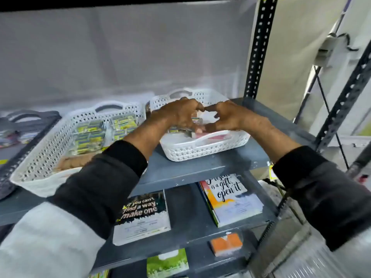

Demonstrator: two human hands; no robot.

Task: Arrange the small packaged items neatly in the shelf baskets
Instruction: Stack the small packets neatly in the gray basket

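A white perforated basket point(202, 151) stands on the grey shelf at the right. Both hands reach into it. My left hand point(178, 115) curls over small packaged items point(195, 134) lying in the basket, fingertips touching them. My right hand point(230, 117) comes in from the right with its fingers bent down onto the same items. The hands hide most of what lies inside. A second, larger white basket point(46, 157) to the left holds several yellow-green packets point(88, 135) in rows.
A dark grey basket point(12, 125) sits at the far left of the shelf point(200, 169). A black slotted upright point(259, 47) rises behind the right basket. Lower shelves hold notebooks point(230, 199) with printed covers and an orange pad point(225, 244).
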